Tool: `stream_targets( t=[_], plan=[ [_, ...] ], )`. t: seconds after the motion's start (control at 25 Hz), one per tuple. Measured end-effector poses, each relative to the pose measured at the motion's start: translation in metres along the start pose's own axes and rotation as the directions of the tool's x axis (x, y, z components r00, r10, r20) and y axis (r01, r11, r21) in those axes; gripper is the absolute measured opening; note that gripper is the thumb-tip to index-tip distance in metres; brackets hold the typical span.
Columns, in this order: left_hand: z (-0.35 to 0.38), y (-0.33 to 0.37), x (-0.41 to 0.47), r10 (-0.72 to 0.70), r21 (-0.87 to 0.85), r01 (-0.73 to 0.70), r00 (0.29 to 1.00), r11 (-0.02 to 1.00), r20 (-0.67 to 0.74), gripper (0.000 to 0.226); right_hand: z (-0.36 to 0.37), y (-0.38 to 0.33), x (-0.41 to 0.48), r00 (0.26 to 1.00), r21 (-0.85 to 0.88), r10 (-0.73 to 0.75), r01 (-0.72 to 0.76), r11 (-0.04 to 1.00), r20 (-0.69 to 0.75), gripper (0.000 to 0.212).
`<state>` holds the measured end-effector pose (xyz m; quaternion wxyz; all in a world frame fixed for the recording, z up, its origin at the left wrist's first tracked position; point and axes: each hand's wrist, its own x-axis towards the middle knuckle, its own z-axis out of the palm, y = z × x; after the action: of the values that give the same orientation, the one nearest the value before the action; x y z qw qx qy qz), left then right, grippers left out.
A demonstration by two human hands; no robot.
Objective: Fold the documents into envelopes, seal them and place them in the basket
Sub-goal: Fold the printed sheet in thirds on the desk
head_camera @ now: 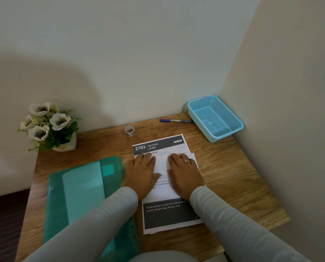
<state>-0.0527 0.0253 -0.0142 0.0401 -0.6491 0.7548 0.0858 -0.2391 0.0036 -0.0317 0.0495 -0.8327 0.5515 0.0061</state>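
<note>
Printed white documents (169, 214) with dark header bands lie stacked in the middle of the wooden table (233, 176). A plain white sheet (162, 167) lies across the stack, and both hands press flat on it. My left hand (140, 173) lies on its left part, fingers straight. My right hand (184, 173), wearing a ring, lies on its right part. A light blue mesh basket (215, 118) stands at the far right corner with nothing inside. Whether the white sheet is an envelope is unclear.
A translucent green plastic folder (78, 195) holding pale sheets lies to the left. A roll of clear tape (129, 130) and a blue pen (174, 121) sit near the back wall. A pot of white flowers (48, 127) stands at the far left corner.
</note>
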Motion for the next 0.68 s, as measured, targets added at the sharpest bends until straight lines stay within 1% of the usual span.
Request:
stream_targets(
  t=[0.16, 0.28, 0.44, 0.52, 0.6, 0.68],
  plan=[
    [-0.001, -0.019, -0.006, -0.039, -0.002, 0.039, 0.997, 0.999, 0.06, 0.079, -0.003, 0.021, -0.002, 0.997, -0.044, 0.07, -0.071, 0.996, -0.02, 0.053],
    [-0.002, -0.017, -0.005, -0.045, -0.005, 0.046, 0.997, 0.999, 0.069, 0.081, -0.008, 0.008, 0.005, 0.994, -0.088, 0.109, -0.107, 0.99, 0.013, 0.05],
    [-0.003, -0.016, -0.006, -0.055, 0.005, 0.054, 0.996, 0.999, 0.066, 0.08, -0.006, -0.032, 0.01, 0.999, -0.009, 0.001, 0.0, 1.0, 0.041, 0.062],
    [-0.003, -0.016, -0.006, -0.062, 0.0, 0.062, 0.996, 0.998, 0.065, 0.08, -0.004, -0.037, 0.01, 0.999, 0.014, -0.007, 0.006, 1.0, 0.04, 0.065],
    [-0.005, -0.016, -0.005, -0.061, -0.011, 0.062, 0.996, 0.998, 0.068, 0.08, -0.006, -0.024, 0.009, 0.999, -0.011, 0.011, -0.011, 1.0, 0.039, 0.061],
    [-0.007, -0.016, -0.005, -0.058, -0.019, 0.06, 0.995, 0.998, 0.081, 0.081, -0.01, 0.002, 0.005, 0.996, -0.039, 0.082, -0.08, 0.996, 0.047, 0.06]
  ],
)
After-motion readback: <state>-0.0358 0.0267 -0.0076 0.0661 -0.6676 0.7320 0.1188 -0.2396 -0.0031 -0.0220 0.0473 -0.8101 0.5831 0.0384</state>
